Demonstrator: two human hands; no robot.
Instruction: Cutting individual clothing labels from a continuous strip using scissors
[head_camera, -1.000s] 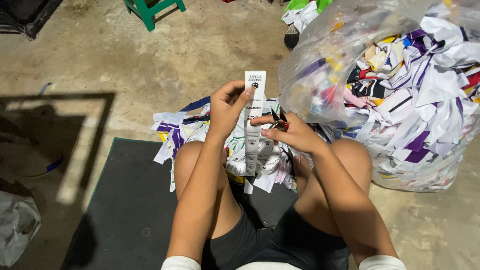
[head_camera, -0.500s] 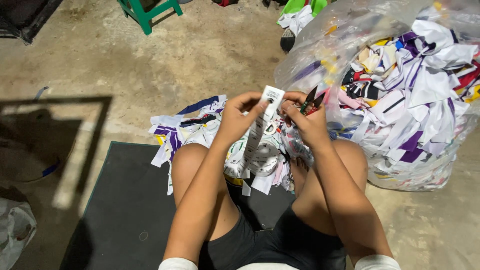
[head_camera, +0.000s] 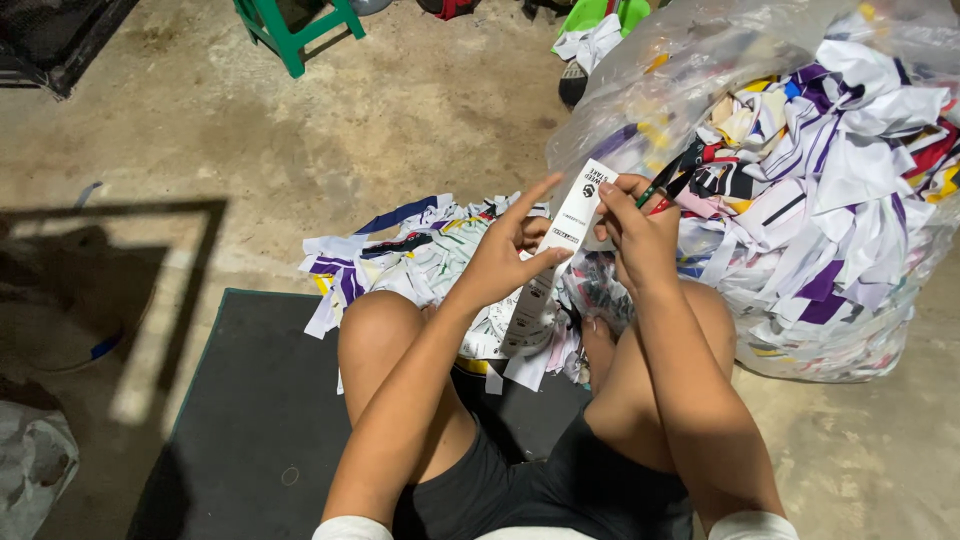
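Pinching white printed strip (head_camera: 560, 262), left hand (head_camera: 503, 260); right hand (head_camera: 640, 235) gripping strip top plus scissors (head_camera: 662, 186).

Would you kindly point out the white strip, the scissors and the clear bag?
white strip (head_camera: 570, 222), head view, its upper printed part.
scissors (head_camera: 668, 186), head view, the blades.
clear bag (head_camera: 700, 60), head view, its upper plastic wall.

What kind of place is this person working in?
Probably an informal home or backyard workspace for sorting scrap: a bare concrete floor, a big clear plastic bag stuffed with printed strips, and a dark floor mat to sit on.
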